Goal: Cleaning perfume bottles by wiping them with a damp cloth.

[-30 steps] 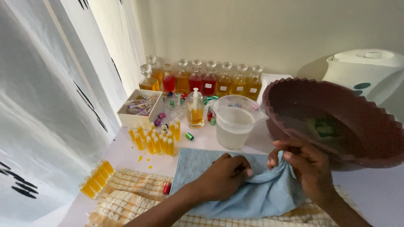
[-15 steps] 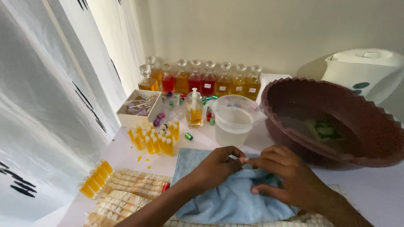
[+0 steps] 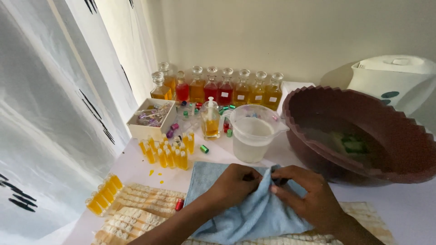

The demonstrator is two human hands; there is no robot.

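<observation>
A light blue cloth lies on the table in front of me. My left hand and my right hand both pinch a fold of it near its top edge, fingertips almost touching. A small item may be wrapped inside the fold, but I cannot tell what it is. A red cap lies just left of the cloth.
Big brown basin with water at right, clear plastic jug behind the cloth. Row of glass bottles with amber and red liquid along the wall. Several small yellow vials, white box, pump bottle, woven mat, curtain at left.
My hands have come together at the cloth's top edge. The right hand moved left and gathered a fold; the cloth is bunched up more around the fingers.
</observation>
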